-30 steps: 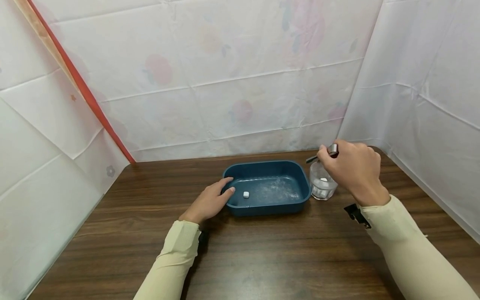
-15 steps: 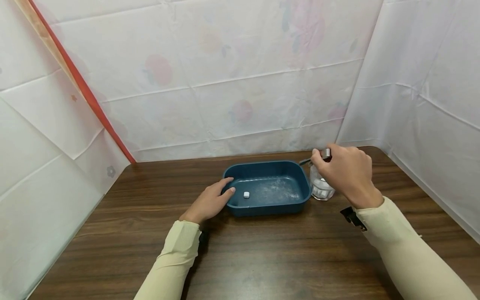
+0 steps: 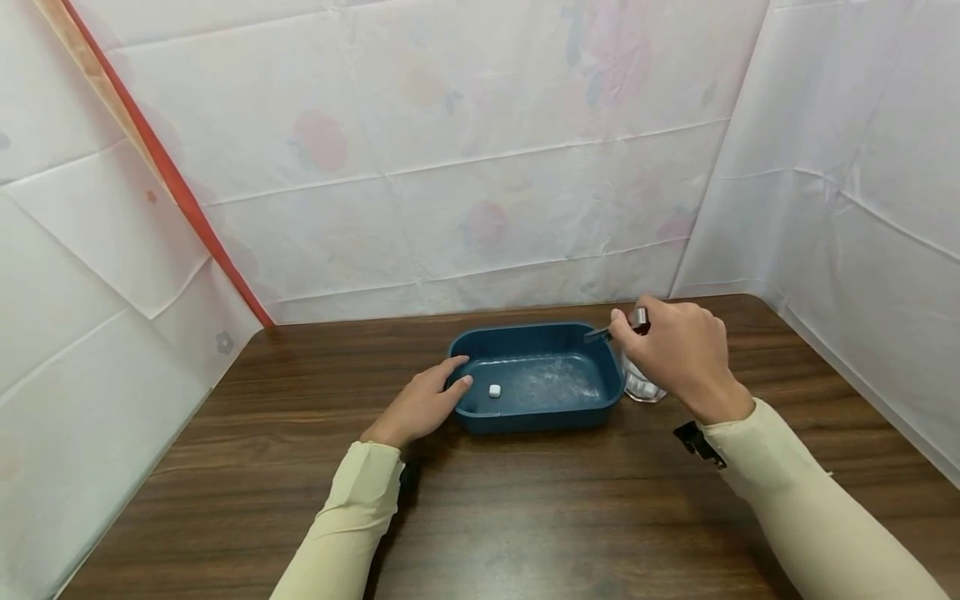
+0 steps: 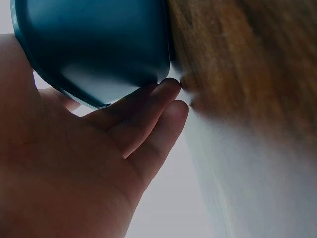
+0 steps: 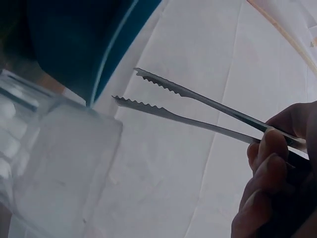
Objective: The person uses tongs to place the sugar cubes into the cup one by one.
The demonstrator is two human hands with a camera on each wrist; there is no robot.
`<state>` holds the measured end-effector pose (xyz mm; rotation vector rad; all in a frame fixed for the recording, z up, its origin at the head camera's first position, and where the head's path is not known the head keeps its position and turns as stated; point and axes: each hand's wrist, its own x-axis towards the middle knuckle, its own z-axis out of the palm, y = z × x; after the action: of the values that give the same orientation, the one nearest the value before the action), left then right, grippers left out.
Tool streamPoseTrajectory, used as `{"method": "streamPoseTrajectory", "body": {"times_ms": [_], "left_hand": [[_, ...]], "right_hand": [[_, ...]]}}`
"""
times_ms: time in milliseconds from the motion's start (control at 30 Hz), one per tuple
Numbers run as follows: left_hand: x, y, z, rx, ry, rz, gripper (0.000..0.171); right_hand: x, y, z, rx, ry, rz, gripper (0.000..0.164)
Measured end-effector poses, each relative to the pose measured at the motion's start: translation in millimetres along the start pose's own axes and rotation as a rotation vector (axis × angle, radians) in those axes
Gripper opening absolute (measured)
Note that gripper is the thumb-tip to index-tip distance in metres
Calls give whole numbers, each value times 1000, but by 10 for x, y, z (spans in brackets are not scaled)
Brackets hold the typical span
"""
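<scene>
A dark blue rectangular tub (image 3: 536,417) stands on the table. My left hand (image 3: 420,404) grips its left end, thumb over the rim; in the left wrist view some fingers (image 4: 158,129) lie against the outer wall. One small white cube (image 3: 494,391) lies inside the tub near that hand. My right hand (image 3: 678,350) holds metal tongs (image 5: 213,109) with serrated tips, which stand apart with nothing between them. In the head view the tips overlap the tub's far right corner. A clear glass (image 5: 64,158) with several white pieces in it stands right of the tub, partly hidden by my right hand.
The brown wooden table (image 3: 510,508) extends toward me and to both sides. Pale patterned sheeting (image 3: 420,167) hangs behind the table and along both sides, with a red strip (image 3: 180,192) at the left.
My right hand has moved left and slightly down with the tongs, from over the glass to the tub's right end. The left hand, tub and white cube have stayed in place.
</scene>
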<state>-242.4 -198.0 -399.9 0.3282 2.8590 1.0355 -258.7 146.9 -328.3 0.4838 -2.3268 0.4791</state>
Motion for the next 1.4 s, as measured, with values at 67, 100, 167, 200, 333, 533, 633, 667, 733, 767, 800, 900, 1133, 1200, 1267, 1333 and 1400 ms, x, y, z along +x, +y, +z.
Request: {"method": "streamPoseTrajectory", "body": {"times_ms": [67, 100, 167, 200, 333, 533, 633, 667, 733, 767, 800, 900, 1133, 1200, 1267, 1333, 1400], "left_hand": [[-5, 7, 1, -1, 2, -4, 57], [-5, 9, 4, -2, 3, -5, 56], [-4, 14, 11, -6, 2, -2, 56], [-6, 19, 12, -8, 1, -2, 56], [-16, 31, 5, -24, -1, 0, 55], [-43, 23, -13, -33, 4, -6, 55], [-41, 13, -13, -31, 2, -5, 55], [-41, 12, -13, -30, 0, -6, 55], [-36, 11, -12, -31, 0, -5, 55], [-32, 10, -11, -29, -1, -6, 56], [-29, 10, -11, -29, -1, -7, 56], [-24, 10, -8, -28, -1, -10, 56], [-10, 34, 9, -15, -4, -5, 55], [-8, 35, 10, -15, -4, -6, 55], [-4, 37, 4, -14, -4, -11, 55], [11, 42, 4, -14, -4, -6, 56], [20, 49, 8, -15, -7, 0, 57]], "right_hand": [[-7, -16, 28, 6, -18, -16, 47], [-13, -25, 42, 9, -27, -23, 46], [-31, -42, 68, 16, -39, -34, 44], [-40, -51, 79, 18, -47, -36, 44], [-65, -84, 138, 28, -50, -55, 43], [-102, -159, 280, 35, -26, -148, 39], [-131, -196, 342, 36, -15, -182, 37], [-141, -205, 361, 35, -19, -184, 38], [-160, -226, 391, 35, -30, -177, 37], [-169, -236, 402, 33, -37, -173, 36], [-177, -244, 413, 30, -46, -169, 35], [-193, -265, 433, 18, -64, -167, 35], [-231, -270, 457, 19, -74, -175, 36], [-241, -281, 472, 26, -66, -186, 37], [-248, -297, 489, 36, -61, -206, 38], [-264, -310, 501, 47, -58, -221, 37], [-282, -321, 514, 55, -62, -234, 36]]}}
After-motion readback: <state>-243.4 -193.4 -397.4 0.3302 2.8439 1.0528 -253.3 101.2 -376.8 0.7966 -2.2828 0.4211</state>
